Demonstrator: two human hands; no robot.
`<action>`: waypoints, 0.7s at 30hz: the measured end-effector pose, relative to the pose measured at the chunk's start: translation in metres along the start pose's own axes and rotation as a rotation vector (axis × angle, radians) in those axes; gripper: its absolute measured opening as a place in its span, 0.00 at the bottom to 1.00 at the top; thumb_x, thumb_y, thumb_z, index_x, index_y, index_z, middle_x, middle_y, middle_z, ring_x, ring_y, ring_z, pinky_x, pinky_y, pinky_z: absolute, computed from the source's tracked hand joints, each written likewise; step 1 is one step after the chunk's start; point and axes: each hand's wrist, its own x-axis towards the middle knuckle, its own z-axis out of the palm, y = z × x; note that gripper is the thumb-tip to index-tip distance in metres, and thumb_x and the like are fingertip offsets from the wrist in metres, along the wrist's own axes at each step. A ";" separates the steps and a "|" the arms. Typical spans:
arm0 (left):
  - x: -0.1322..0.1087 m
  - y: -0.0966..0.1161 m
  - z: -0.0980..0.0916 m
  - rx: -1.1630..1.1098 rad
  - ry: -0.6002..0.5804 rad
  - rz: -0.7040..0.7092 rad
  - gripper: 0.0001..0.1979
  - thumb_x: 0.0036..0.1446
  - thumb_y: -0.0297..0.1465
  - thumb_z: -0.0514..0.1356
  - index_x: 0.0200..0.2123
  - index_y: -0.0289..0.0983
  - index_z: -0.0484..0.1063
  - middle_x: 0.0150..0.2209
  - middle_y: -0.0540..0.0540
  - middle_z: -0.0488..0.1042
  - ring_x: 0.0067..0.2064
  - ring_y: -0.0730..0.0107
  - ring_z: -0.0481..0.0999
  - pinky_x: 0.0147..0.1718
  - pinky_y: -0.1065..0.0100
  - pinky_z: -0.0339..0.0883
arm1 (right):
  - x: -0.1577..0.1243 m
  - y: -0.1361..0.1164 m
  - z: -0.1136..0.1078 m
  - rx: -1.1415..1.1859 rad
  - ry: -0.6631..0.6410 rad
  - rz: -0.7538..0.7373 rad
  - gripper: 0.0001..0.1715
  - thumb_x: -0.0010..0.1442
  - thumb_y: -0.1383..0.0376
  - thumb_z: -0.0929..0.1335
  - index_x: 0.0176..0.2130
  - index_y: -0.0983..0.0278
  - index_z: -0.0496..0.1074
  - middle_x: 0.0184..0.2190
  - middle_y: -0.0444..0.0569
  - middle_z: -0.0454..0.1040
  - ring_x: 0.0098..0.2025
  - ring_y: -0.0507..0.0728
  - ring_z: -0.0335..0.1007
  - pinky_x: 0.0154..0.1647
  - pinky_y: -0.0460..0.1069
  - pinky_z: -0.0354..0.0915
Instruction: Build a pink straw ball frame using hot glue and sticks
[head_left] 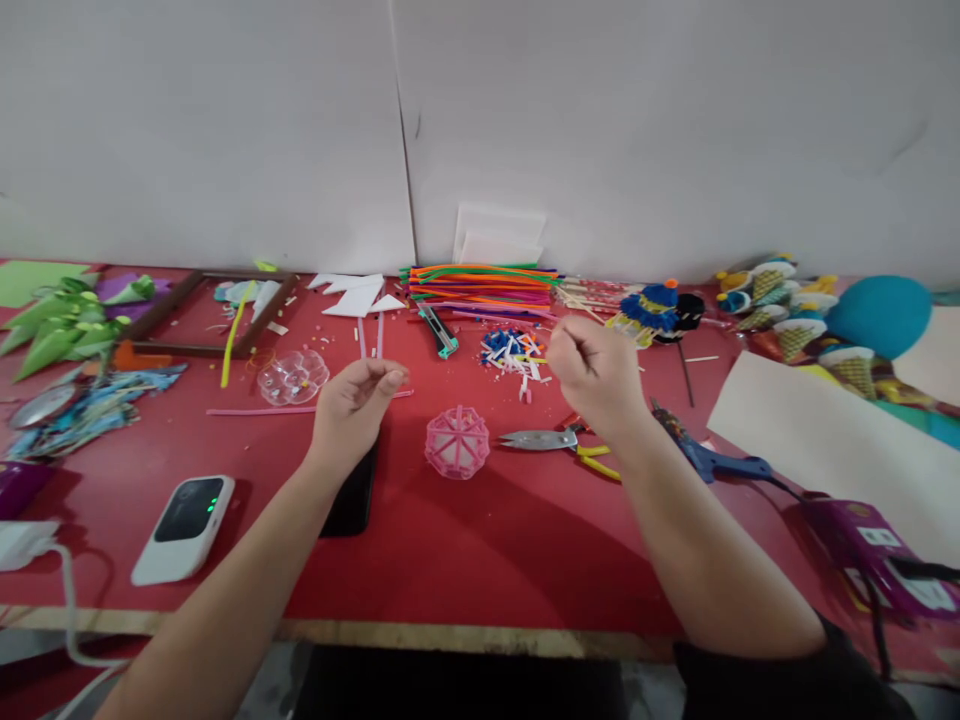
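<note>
My left hand is raised over the table, thumb and fingertips pinched together. If there is something in that pinch, it is too small to make out. My right hand is curled into a fist, and whatever it may hold is hidden. Between and below them a round pink openwork ball with straw-like struts rests on the red table. Yellow-handled pliers lie beside the ball, under my right hand. A black phone is partly covered by my left wrist. A pink strip lies left of that hand.
At the back are bundled coloured sticks, a cutter and cut bits. A blue glue gun with its cable lies right, near a purple box. To the left are a clear bead tray and a white device.
</note>
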 end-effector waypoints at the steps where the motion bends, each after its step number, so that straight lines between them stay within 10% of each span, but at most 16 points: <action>1: -0.001 -0.004 -0.001 0.013 0.002 -0.001 0.14 0.61 0.45 0.66 0.34 0.39 0.77 0.34 0.47 0.81 0.39 0.64 0.80 0.44 0.61 0.76 | 0.001 0.005 0.001 -0.023 0.027 0.032 0.16 0.59 0.66 0.62 0.21 0.59 0.56 0.16 0.39 0.56 0.20 0.49 0.52 0.23 0.47 0.49; 10: -0.013 -0.027 -0.005 0.073 -0.118 -0.028 0.30 0.67 0.57 0.49 0.37 0.39 0.79 0.38 0.42 0.82 0.43 0.57 0.82 0.48 0.53 0.76 | -0.010 0.059 0.034 -0.304 -0.135 0.174 0.08 0.56 0.65 0.66 0.27 0.59 0.74 0.26 0.47 0.78 0.31 0.58 0.73 0.36 0.51 0.64; 16: -0.030 -0.023 0.000 0.326 -0.633 0.031 0.65 0.33 0.55 0.77 0.71 0.41 0.53 0.70 0.26 0.59 0.71 0.31 0.60 0.64 0.33 0.61 | -0.016 0.079 0.049 -0.361 -0.150 0.185 0.08 0.55 0.70 0.64 0.35 0.61 0.70 0.35 0.54 0.79 0.38 0.62 0.74 0.41 0.54 0.66; 21: -0.038 -0.031 0.011 0.279 -0.648 0.014 0.68 0.41 0.48 0.78 0.74 0.41 0.38 0.65 0.24 0.65 0.68 0.34 0.67 0.63 0.34 0.62 | -0.015 0.084 0.048 -0.383 -0.166 0.185 0.07 0.59 0.69 0.61 0.36 0.60 0.68 0.32 0.52 0.77 0.35 0.61 0.72 0.37 0.52 0.63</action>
